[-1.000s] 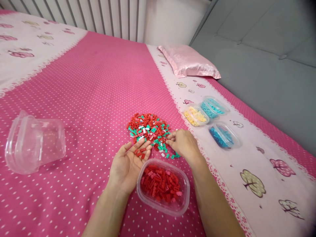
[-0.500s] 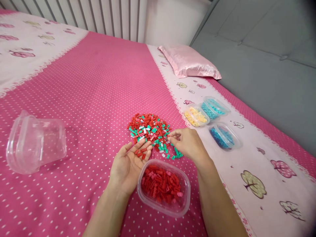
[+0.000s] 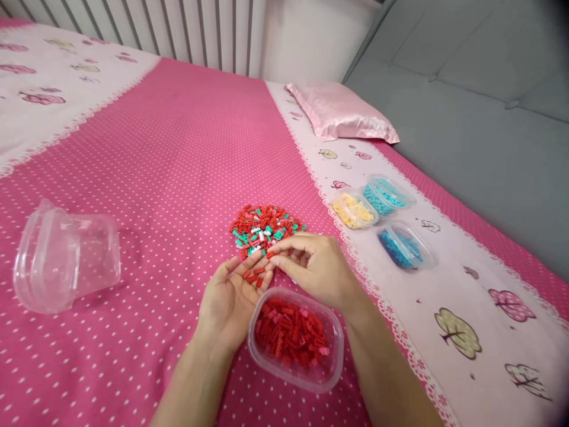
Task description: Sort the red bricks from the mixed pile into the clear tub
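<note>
Small red plastic bricks point(image 3: 252, 276): a few lie loose in the left hand point(image 3: 231, 296), which is palm up w/ fingers spread and slightly cupped, nothing clamped. More sit in the mixed red/green/white brick pile point(image 3: 262, 225) on the pink polka-dot bedspread point(image 3: 178, 148), just beyond both hands, and in the clear oval plastic tub point(image 3: 331, 367) touching the left wrist side.

Right hand point(image 3: 317, 270): thumb + forefinger drawn together at the left fingertips. Whether a brick sits between them is too small to tell.

Handling, prob.: bricks are v. light, hard, smooth, not fragile. They're easy to drop or flick away, and they sink into soft bedding. Best taken one at a time by the long sides w/ a fingertip pinch. The palm needs to stay level or the loose ones roll off.

Vs 0.5 s ago: the right hand has crossed from the pile's right edge to the left fingertips and now hides the near right part of the pile. Left hand, red tub and palm bricks are in the same place.

Round about: empty clear plastic container point(image 3: 66, 261) on its side, far left. Three small clear tubs to the right hold yellow point(image 3: 354, 209), teal point(image 3: 386, 194) and blue point(image 3: 403, 246) pieces.
</note>
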The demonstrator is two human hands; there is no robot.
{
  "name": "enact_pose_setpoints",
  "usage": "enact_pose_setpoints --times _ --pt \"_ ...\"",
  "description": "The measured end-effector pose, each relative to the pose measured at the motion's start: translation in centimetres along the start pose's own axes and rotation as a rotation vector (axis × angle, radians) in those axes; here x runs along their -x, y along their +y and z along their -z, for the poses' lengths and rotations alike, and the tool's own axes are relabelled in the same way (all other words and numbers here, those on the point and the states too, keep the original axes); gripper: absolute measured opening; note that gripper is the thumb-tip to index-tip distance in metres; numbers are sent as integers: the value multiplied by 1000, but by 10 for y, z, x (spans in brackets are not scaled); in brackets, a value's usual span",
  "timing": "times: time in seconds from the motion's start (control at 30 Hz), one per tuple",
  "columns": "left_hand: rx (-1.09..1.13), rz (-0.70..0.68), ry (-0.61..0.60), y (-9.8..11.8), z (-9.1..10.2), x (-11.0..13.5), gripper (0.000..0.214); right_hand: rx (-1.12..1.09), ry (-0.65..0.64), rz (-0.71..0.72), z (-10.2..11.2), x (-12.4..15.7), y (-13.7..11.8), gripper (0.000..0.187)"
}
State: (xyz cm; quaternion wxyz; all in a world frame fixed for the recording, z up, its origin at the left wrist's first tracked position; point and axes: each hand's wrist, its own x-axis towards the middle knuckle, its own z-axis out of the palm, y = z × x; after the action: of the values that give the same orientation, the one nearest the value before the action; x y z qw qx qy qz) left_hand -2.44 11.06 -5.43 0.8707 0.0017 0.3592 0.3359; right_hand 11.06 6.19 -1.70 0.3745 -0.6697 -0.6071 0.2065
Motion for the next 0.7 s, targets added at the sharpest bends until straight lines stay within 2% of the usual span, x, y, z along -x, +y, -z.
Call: enact_pose_setpoints --times 0.23,0.4,0.53,0.7 --pt "5 3 -14 0 0 1 25 -14 -18 16 -2 0 -1 13" --pt "-63 13 -19 1 0 2 29 -11 92 -124 7 -1 13 14" --pt "-64 12 -14 1 1 2 31 230 125 -267 19 0 25 12" --pt "-55 13 -12 0 1 2 33 547 -39 -474 23 -1 32 12"
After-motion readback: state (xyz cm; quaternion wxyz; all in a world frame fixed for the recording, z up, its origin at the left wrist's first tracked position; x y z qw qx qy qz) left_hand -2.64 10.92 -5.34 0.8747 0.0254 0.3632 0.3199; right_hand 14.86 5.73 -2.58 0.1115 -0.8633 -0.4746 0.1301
